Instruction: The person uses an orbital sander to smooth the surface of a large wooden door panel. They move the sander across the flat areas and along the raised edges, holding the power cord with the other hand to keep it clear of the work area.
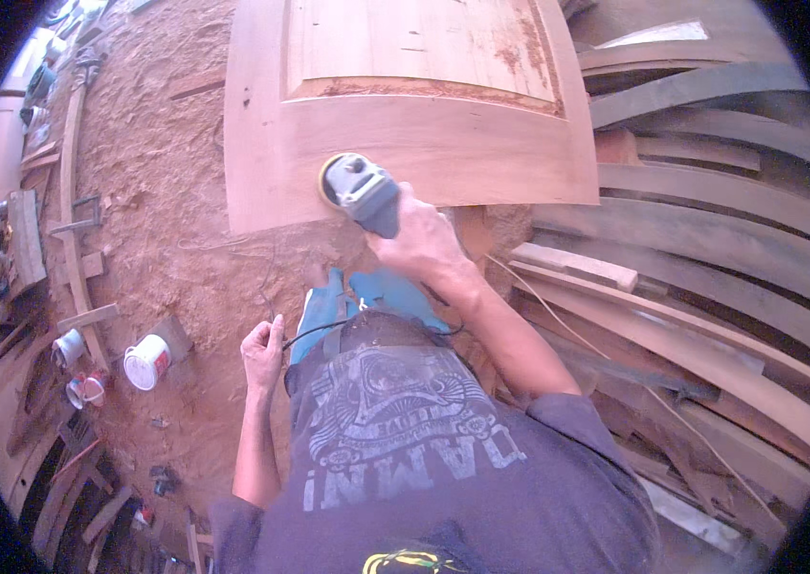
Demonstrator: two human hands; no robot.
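Observation:
My right hand [421, 239] is wrapped round the body of a grey angle grinder [366, 196]. The grinder's round disc, with a yellowish rim, rests against the lower left part of a wooden panel door [405, 143]. Reddish sawdust lies along the door's recessed moulding. Off to the left and lower, my left hand [263, 354] is closed round a black power cord [314, 332], which runs across the front of my shirt toward the right. The cord's far end behind my right arm is hidden.
Stacked planks [692, 230] fill the right side, with a thin pale cable [558, 316] across them. A white bucket [144, 364] stands on the sawdust-covered ground [185, 172] at left, near small paint cans [86, 390]. Wood scraps lie along the left edge.

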